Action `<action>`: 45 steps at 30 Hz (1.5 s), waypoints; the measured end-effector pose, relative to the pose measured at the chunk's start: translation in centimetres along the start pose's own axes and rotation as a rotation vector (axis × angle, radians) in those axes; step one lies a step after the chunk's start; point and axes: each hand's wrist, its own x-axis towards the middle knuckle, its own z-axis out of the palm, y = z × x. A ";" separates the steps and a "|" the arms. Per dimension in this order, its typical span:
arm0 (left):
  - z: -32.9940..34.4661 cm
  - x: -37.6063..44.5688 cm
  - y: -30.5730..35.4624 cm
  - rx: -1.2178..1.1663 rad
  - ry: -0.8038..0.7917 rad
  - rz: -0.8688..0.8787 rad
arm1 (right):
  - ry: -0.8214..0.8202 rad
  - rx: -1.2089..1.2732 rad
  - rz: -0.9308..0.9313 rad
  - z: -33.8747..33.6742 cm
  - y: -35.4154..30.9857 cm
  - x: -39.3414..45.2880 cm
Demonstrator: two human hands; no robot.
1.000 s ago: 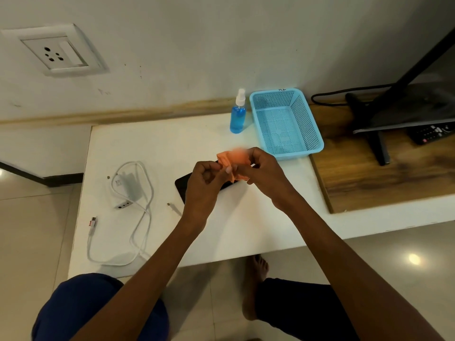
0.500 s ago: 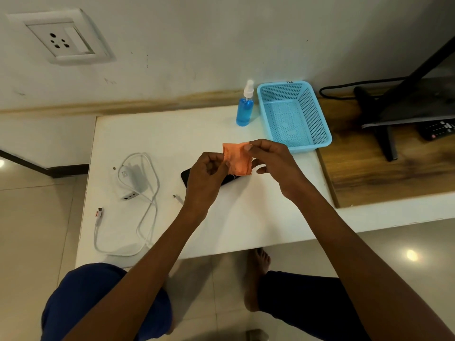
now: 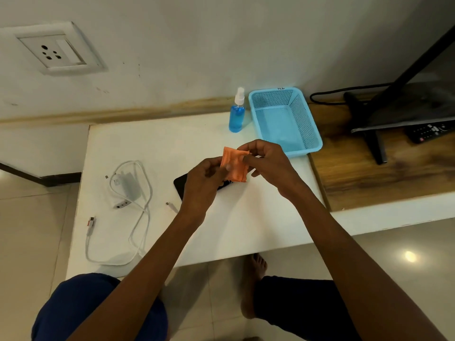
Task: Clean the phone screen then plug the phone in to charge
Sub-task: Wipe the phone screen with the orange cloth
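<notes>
A small orange cloth (image 3: 235, 166) hangs between both hands above the white table (image 3: 246, 222). My left hand (image 3: 200, 185) pinches its left edge and my right hand (image 3: 268, 163) pinches its top right corner. Under my left hand lies a black phone (image 3: 181, 184), screen up, mostly hidden. To the left sit a white charger block (image 3: 121, 189) and its coiled white cable (image 3: 140, 217), with loose plugs at both ends. A blue spray bottle (image 3: 236, 114) stands at the table's back edge. A wall socket (image 3: 57, 51) is at the upper left.
A light blue plastic basket (image 3: 305, 119) sits at the table's back right. Right of it are a wooden shelf (image 3: 369, 168), a TV stand (image 3: 374, 134), a remote (image 3: 428, 131) and a black cord. My knees and a bare foot show below the table's front edge.
The cloth has been spread out from a bunched lump into a flat hanging piece, held by both hands. The view has shifted slightly; the phone and charger have not moved.
</notes>
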 end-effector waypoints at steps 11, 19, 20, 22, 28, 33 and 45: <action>9.7 9.4 7.1 0.585 -0.136 0.252 | 0.337 -0.164 0.027 -10.8 3.5 2.5; 13.6 12.8 7.3 1.085 -0.370 0.218 | 0.419 -0.519 0.054 -12.5 5.0 2.7; 13.7 13.1 7.3 1.067 -0.383 0.194 | 0.448 -0.518 0.045 -12.5 5.0 2.6; 13.7 13.7 7.3 0.970 -0.405 0.131 | 0.451 -0.510 0.026 -12.2 5.1 2.7; 13.9 14.7 6.8 1.267 -0.315 0.240 | 0.413 -0.560 0.006 -11.5 5.4 2.9; 13.8 14.7 5.6 1.429 -0.222 0.441 | 0.398 -0.585 0.011 -11.1 5.3 2.9; 8.6 8.4 5.7 1.068 -0.023 0.622 | 0.444 -0.631 -0.082 -9.1 3.6 2.9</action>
